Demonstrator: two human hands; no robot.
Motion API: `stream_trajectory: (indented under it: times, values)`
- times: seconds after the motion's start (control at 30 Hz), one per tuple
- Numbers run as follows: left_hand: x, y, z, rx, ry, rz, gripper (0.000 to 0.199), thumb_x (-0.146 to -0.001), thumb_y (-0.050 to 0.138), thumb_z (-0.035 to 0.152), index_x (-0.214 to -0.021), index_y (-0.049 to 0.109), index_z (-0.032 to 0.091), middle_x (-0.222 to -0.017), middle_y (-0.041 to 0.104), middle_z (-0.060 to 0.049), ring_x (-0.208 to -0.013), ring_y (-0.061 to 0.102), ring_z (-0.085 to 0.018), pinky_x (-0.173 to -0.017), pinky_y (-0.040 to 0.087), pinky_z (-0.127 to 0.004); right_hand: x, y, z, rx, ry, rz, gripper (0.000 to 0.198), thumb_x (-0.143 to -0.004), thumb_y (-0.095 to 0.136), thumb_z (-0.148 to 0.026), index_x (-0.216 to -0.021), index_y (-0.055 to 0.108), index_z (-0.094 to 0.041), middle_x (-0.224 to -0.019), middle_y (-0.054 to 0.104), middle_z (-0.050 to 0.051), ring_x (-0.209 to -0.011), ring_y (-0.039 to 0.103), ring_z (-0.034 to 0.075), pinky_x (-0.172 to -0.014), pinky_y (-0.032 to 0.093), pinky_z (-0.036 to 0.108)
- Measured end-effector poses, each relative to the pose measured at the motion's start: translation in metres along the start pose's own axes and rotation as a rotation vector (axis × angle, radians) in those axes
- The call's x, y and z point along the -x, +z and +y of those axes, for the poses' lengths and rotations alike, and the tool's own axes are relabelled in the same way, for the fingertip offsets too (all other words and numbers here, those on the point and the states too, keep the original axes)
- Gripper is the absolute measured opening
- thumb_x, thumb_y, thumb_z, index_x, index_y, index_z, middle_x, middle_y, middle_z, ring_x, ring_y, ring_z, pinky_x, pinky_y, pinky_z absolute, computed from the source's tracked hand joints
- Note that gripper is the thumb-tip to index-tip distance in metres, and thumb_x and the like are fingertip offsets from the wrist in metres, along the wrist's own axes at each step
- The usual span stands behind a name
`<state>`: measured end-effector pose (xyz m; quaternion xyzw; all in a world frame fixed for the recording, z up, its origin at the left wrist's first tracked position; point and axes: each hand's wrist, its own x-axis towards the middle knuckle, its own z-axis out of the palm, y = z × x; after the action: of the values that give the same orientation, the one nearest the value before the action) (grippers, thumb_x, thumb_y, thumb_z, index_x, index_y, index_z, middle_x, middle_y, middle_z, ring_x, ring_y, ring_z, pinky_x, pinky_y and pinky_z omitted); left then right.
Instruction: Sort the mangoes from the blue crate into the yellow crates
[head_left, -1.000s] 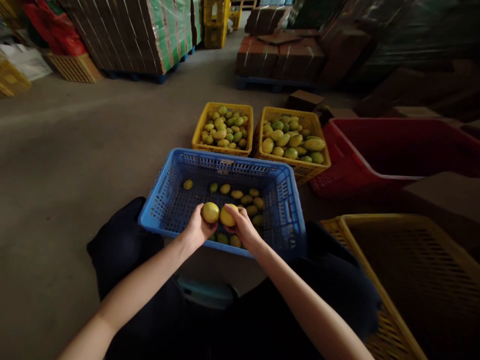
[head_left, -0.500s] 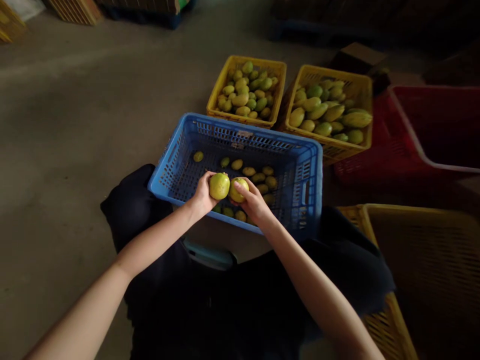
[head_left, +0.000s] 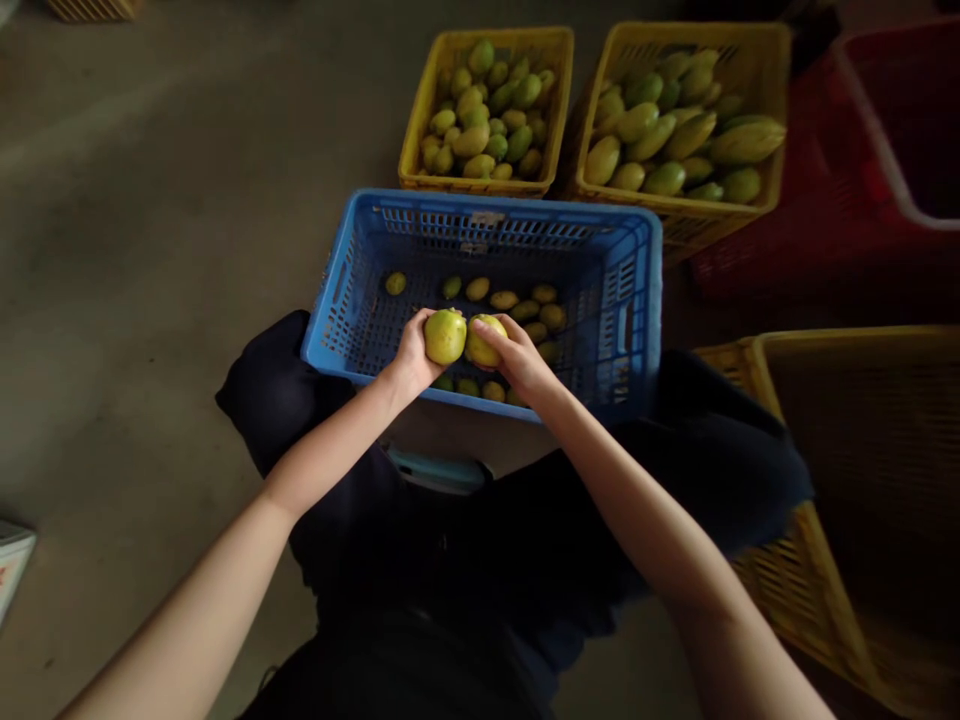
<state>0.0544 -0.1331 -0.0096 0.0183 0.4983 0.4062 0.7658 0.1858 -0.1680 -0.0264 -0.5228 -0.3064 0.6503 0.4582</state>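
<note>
One round fruit (head_left: 445,337), yellow-green, clasped in the left hand (head_left: 414,358); a second fruit (head_left: 483,352), gripped beneath the thumb of the right hand (head_left: 528,366). Both are held side by side above the blue crate (head_left: 634,390), where loose fruits (head_left: 478,289) are scattered. Beyond: two yellow crates (head_left: 480,185), heaped.

The left hand (head_left: 416,358) and right hand (head_left: 523,365), each with a round yellow-green fruit (head_left: 445,336) in it, are over a blue rectangular plastic crate (head_left: 495,203). Small oval yellow-green fruits (head_left: 504,300) lie inside it. Two square yellow plastic crates (head_left: 472,186) of fruit stand beyond the hands, side by side. A big yellow plastic crate (head_left: 795,570) is to their right.
</note>
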Motion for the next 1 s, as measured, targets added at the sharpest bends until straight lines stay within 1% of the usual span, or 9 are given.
stream_trajectory:
  times: [0.17, 0.3, 0.47, 0.57, 0.63, 0.7, 0.87, 0.93, 1.0]
  values:
    - [-0.005, 0.002, -0.006, -0.034, 0.069, 0.045, 0.019, -0.079, 0.045, 0.024, -0.072, 0.062, 0.017, -0.061, 0.065, -0.001, -0.062, 0.062, -0.013, -0.057, 0.045, -0.022, -0.002, -0.004, 0.001, -0.003, 0.041, 0.036, 0.042, -0.065, 0.069, -0.058, -0.073, 0.05, -0.022, -0.062, 0.047, -0.006, -0.052, 0.046, 0.009, -0.04, 0.033, 0.019]
    - [-0.008, 0.005, -0.008, -0.038, 0.027, 0.105, 0.019, -0.08, 0.045, 0.021, -0.071, 0.061, 0.017, -0.056, 0.062, 0.002, -0.054, 0.059, -0.011, -0.055, 0.044, -0.02, 0.002, -0.007, 0.009, -0.109, 0.055, 0.094, 0.043, -0.062, 0.071, -0.056, -0.072, 0.045, -0.022, -0.058, 0.045, -0.008, -0.048, 0.044, 0.008, -0.038, 0.029, 0.018]
    - [-0.002, 0.01, -0.001, -0.011, -0.009, 0.081, 0.017, -0.081, 0.048, 0.024, -0.071, 0.059, 0.018, -0.059, 0.061, 0.002, -0.052, 0.058, -0.011, -0.055, 0.046, -0.021, 0.009, -0.003, 0.019, -0.314, 0.055, 0.07, 0.044, -0.061, 0.072, -0.055, -0.073, 0.046, -0.022, -0.058, 0.049, -0.008, -0.047, 0.046, 0.009, -0.037, 0.029, 0.019]
    - [0.001, 0.011, 0.001, 0.024, -0.019, 0.093, 0.016, -0.08, 0.053, 0.031, -0.072, 0.058, 0.018, -0.061, 0.061, 0.002, -0.054, 0.059, -0.013, -0.056, 0.048, -0.024, 0.004, -0.001, 0.021, -0.403, 0.044, 0.042, 0.042, -0.064, 0.07, -0.057, -0.076, 0.05, -0.021, -0.059, 0.054, -0.005, -0.046, 0.049, 0.01, -0.038, 0.03, 0.021]
    - [0.002, 0.01, 0.002, 0.044, -0.012, 0.102, 0.018, -0.079, 0.056, 0.034, -0.072, 0.057, 0.018, -0.061, 0.061, 0.001, -0.055, 0.059, -0.013, -0.057, 0.05, -0.025, -0.001, -0.001, 0.019, -0.452, 0.026, 0.009, 0.039, -0.066, 0.068, -0.054, -0.079, 0.052, -0.021, -0.06, 0.056, -0.004, -0.046, 0.05, 0.011, -0.038, 0.03, 0.021]
    - [0.0, 0.008, 0.002, 0.072, -0.007, 0.072, 0.021, -0.082, 0.056, 0.036, -0.074, 0.058, 0.017, -0.064, 0.063, -0.001, -0.058, 0.061, -0.014, -0.059, 0.051, -0.026, -0.004, -0.003, 0.015, -0.494, 0.002, -0.032, 0.032, -0.068, 0.067, -0.047, -0.084, 0.054, -0.022, -0.062, 0.059, -0.003, -0.046, 0.052, 0.012, -0.038, 0.031, 0.022]
    - [0.001, 0.007, 0.004, 0.127, -0.008, -0.096, 0.033, -0.091, 0.038, 0.031, -0.082, 0.063, 0.013, -0.074, 0.069, -0.007, -0.068, 0.066, -0.016, -0.061, 0.053, -0.026, 0.0, -0.005, 0.003, -0.528, -0.089, -0.116, 0.024, -0.07, 0.06, -0.03, -0.092, 0.058, -0.02, -0.072, 0.062, -0.001, -0.052, 0.055, 0.014, -0.042, 0.037, 0.023]
    - [0.005, 0.008, 0.007, 0.116, 0.009, -0.113, 0.032, -0.09, 0.04, 0.031, -0.081, 0.065, 0.011, -0.071, 0.069, -0.006, -0.065, 0.065, -0.016, -0.059, 0.053, -0.026, 0.004, -0.004, 0.001, -0.501, -0.13, -0.12, 0.027, -0.07, 0.059, -0.026, -0.096, 0.06, -0.02, -0.075, 0.063, 0.0, -0.054, 0.056, 0.013, -0.044, 0.039, 0.023]
    - [0.01, 0.009, 0.009, 0.096, 0.049, -0.094, 0.029, -0.086, 0.045, 0.031, -0.079, 0.065, 0.011, -0.065, 0.066, -0.004, -0.059, 0.063, -0.015, -0.057, 0.052, -0.026, 0.008, -0.003, 0.001, -0.463, -0.182, -0.107, 0.032, -0.069, 0.062, -0.024, -0.101, 0.062, -0.02, -0.078, 0.064, 0.001, -0.058, 0.056, 0.013, -0.047, 0.041, 0.023]
